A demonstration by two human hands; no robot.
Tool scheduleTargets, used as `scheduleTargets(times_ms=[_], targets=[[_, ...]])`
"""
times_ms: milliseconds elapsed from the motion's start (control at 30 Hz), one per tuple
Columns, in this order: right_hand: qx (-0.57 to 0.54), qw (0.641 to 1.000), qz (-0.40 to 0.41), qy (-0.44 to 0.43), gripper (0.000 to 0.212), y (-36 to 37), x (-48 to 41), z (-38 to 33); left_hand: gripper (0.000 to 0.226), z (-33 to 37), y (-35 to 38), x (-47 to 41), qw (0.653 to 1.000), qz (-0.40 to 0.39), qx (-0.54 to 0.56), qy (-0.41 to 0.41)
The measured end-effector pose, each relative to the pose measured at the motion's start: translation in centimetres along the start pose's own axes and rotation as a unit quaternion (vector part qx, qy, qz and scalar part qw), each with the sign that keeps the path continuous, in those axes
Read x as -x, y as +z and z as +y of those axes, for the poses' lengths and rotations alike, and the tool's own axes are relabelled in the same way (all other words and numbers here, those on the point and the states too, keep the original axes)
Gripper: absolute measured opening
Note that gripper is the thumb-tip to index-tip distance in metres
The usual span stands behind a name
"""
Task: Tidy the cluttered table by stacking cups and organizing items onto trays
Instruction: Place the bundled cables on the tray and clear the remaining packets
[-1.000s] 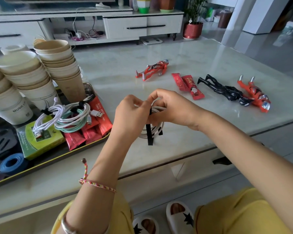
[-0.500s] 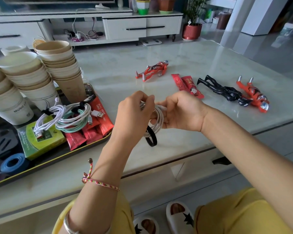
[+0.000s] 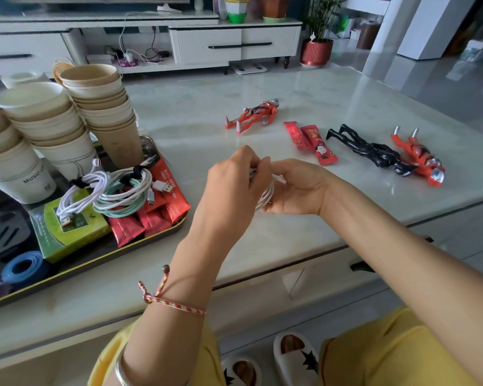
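Black strap's dangling tail has vanished; our left hand (image 3: 234,188) and right hand (image 3: 300,190) each grip the coiled white cable (image 3: 267,196): light, floppy, best pinched across all loops.

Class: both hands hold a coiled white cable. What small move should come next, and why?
Probably carry the coiled cable left to the tray, since left hand and right hand grip it over the table and two bundled cables already lie there.
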State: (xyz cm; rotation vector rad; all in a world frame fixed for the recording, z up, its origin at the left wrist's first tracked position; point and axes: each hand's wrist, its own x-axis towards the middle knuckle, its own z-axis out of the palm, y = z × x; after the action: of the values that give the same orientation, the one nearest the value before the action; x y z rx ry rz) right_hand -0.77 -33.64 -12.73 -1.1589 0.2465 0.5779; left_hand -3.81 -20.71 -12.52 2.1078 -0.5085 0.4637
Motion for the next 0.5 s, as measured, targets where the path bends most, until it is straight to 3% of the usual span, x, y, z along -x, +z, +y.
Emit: scheduleTargets(times_ms=[67, 200, 334, 434, 500], targets=[[0.000, 1.000, 0.000, 0.001, 0.019, 0.3, 0.0, -0.3, 0.023, -0.3, 0.1, -0.1, 1.000, 0.003, 0.021, -0.019], [0.036, 0.999, 0.009, -0.026, 0.012, 0.9, -0.1, -0.9, 0.027, -0.5, 0.5, -0.2, 0.997, 0.000, 0.041, -0.066], [0.044, 0.998, 0.006, -0.052, 0.026, 1.6, -0.3, -0.8, 0.031, -0.4, 0.6, -0.3, 0.990, 0.010, 0.086, -0.109], [0.042, 0.997, -0.002, -0.060, 0.013, 1.7, -0.3, -1.1, 0.030, -0.6, 0.4, -0.3, 0.987, 0.019, 0.095, -0.132], [0.022, 0.997, 0.008, -0.078, 0.019, 1.7, -0.2, -1.3, 0.031, -0.9, 0.3, -0.4, 0.988, 0.014, 0.075, -0.138]])
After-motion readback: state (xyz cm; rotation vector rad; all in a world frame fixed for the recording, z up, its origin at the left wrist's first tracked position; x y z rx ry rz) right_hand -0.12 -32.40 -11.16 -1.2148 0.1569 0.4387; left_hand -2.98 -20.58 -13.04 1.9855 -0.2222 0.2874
